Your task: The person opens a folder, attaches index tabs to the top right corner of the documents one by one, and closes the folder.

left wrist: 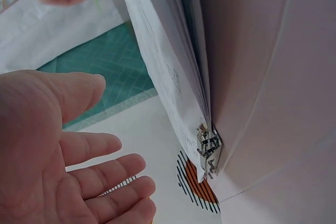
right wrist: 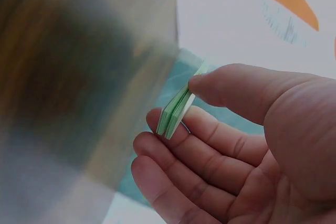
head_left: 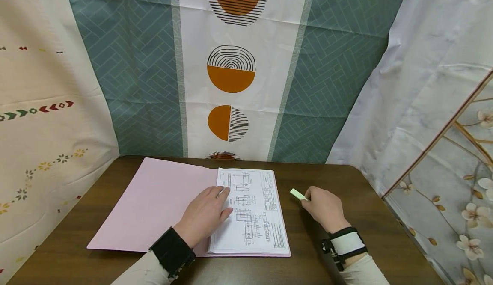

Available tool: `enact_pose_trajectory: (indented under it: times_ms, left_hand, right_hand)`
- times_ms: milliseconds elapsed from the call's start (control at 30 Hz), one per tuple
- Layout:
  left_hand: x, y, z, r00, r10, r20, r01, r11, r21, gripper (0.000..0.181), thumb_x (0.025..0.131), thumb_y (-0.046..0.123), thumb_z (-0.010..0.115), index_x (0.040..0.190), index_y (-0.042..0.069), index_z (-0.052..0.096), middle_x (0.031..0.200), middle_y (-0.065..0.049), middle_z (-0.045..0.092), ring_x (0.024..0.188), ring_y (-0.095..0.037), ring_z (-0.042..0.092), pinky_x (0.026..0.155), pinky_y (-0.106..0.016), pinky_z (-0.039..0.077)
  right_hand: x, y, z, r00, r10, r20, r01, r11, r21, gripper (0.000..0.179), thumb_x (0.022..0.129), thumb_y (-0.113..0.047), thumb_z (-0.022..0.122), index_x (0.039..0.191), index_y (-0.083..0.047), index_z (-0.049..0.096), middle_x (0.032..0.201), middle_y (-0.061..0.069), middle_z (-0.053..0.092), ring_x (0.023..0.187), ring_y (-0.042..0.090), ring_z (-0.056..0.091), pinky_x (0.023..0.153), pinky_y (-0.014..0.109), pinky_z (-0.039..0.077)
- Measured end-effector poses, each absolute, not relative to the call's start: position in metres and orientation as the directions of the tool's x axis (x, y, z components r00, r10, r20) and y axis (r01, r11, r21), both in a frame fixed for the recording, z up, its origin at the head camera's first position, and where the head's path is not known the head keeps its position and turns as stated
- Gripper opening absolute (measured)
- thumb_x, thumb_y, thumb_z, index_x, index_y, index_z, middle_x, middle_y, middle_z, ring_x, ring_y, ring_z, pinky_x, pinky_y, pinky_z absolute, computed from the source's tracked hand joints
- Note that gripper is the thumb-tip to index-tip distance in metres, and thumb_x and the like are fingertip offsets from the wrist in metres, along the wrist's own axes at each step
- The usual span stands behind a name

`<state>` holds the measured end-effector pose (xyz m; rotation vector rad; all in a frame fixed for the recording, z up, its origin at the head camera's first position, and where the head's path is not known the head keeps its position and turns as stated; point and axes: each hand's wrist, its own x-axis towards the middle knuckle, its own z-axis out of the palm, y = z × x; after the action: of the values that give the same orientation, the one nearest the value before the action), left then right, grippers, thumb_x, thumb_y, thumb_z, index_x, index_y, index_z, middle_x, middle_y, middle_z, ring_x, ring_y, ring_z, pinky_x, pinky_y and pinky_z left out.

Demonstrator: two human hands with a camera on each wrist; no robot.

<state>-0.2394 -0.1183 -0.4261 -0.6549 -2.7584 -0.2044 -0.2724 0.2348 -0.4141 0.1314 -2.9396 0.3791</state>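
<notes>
A pink folder [head_left: 161, 199] lies spread on the table, and a stack of white sheets with technical drawings [head_left: 262, 238] rests on its right side. Over the folder's middle, by the left edge of the sheets, my left hand [head_left: 204, 212] has its fingers extended and holds nothing. The left wrist view shows its palm beside the sheets, whose edge sits in a metal clip [left wrist: 210, 148]. To the right of the folder, my right hand [head_left: 325, 208] pinches a light green sticky note pad [head_left: 298, 194] between thumb and fingers. The right wrist view shows the pad's layered edge.
The brown wooden table [head_left: 369, 242] extends to both sides of the folder. A patterned curtain [head_left: 246, 84] hangs behind its back edge. More printed cloth [head_left: 57, 169] hangs at the left, and floral cloth [head_left: 443, 191] at the right.
</notes>
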Motion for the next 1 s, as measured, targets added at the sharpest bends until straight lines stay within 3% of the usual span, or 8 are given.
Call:
enact_pose_trajectory:
  times_ms: [300, 500, 767, 1000]
  left_hand:
    - [-0.238, -0.116, -0.427, -0.861, 0.427, 0.276, 0.466, 0.88, 0.09, 0.051, 0.1, 0.033, 0.084, 0.136, -0.001, 0.074, 0.138, -0.022, 0.07, 0.13, -0.039, 0.067, 0.108, -0.051, 0.056]
    - [-0.238, -0.115, -0.427, -0.842, 0.43, 0.326, 0.484, 0.869, 0.101, 0.052, 0.101, 0.033, 0.084, 0.14, 0.0, 0.071, 0.133, -0.018, 0.072, 0.122, -0.035, 0.069, 0.102, -0.047, 0.058]
    - [-0.24, -0.11, -0.424, -0.846, 0.401, 0.352, 0.501, 0.823, 0.267, 0.055, 0.1, 0.034, 0.085, 0.145, 0.007, 0.068, 0.129, -0.012, 0.075, 0.115, -0.028, 0.073, 0.093, -0.047, 0.062]
    - [-0.241, -0.107, -0.421, -0.846, 0.389, 0.365, 0.515, 0.772, 0.371, 0.05, 0.098, 0.029, 0.088, 0.14, 0.008, 0.071, 0.121, -0.006, 0.076, 0.101, -0.018, 0.073, 0.082, -0.04, 0.061]
  right_hand:
    - [-0.266, 0.196, -0.403, -0.962, -0.14, 0.234, -0.195, 0.953, -0.231, 0.014, 0.095, -0.014, 0.086, 0.096, -0.008, 0.074, 0.065, -0.003, 0.056, 0.054, 0.015, 0.049, 0.05, 0.032, 0.039]
    - [-0.256, 0.167, -0.395, -0.937, -0.236, 0.257, -0.294, 0.931, -0.218, 0.02, 0.091, -0.016, 0.092, 0.096, -0.009, 0.073, 0.072, -0.004, 0.061, 0.059, 0.013, 0.049, 0.054, 0.03, 0.039]
    - [-0.253, 0.134, -0.386, -0.886, -0.387, 0.257, -0.441, 0.874, -0.204, 0.019, 0.09, -0.019, 0.094, 0.097, -0.014, 0.077, 0.086, -0.003, 0.074, 0.068, 0.009, 0.056, 0.066, 0.031, 0.051]
    - [-0.254, 0.121, -0.384, -0.849, -0.463, 0.255, -0.516, 0.828, -0.217, 0.018, 0.092, -0.022, 0.093, 0.095, -0.016, 0.076, 0.084, -0.006, 0.072, 0.068, 0.009, 0.056, 0.066, 0.029, 0.05]
